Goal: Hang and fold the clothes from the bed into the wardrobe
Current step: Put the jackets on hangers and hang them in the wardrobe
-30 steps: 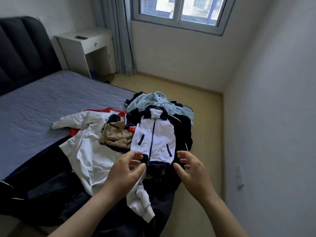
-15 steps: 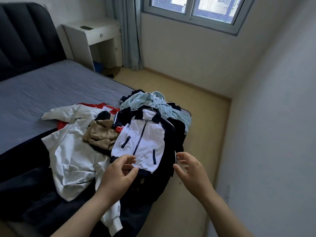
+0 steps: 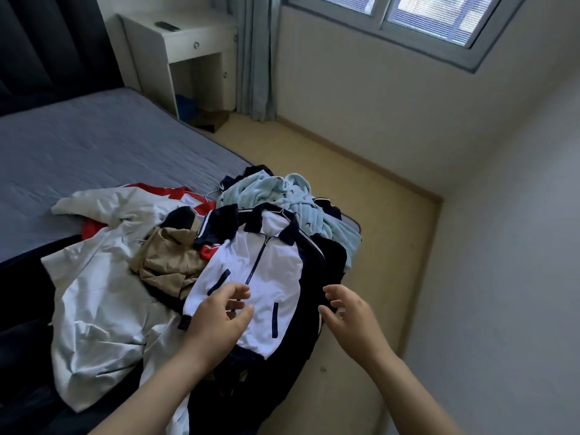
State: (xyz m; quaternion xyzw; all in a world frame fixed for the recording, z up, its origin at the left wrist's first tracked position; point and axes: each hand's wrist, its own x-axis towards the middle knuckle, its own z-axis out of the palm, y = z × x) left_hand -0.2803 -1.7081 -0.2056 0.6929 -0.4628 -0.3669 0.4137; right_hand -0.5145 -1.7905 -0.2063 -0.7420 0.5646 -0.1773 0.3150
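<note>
A pile of clothes lies at the foot corner of the bed [image 3: 94,146]. On top is a white zip jacket with navy collar and sleeves [image 3: 266,271]. Left of it lie a tan garment [image 3: 169,262], a large white garment [image 3: 103,302] and a red and white piece [image 3: 150,191]. A light blue fleece [image 3: 282,196] is bunched behind the jacket. My left hand [image 3: 216,324] hovers over the jacket's lower front, fingers loosely curled, holding nothing. My right hand [image 3: 348,315] hovers over the jacket's navy right sleeve, fingers spread and relaxed.
A white bedside table [image 3: 188,39] stands beside the dark headboard [image 3: 53,42], with a curtain [image 3: 254,54] next to it. A strip of tan floor [image 3: 361,196] runs between the bed and the white walls. A window [image 3: 423,14] is above.
The view has moved closer to the pile and tilted down. Both hands have advanced a little toward the white and navy jacket, still holding nothing.
</note>
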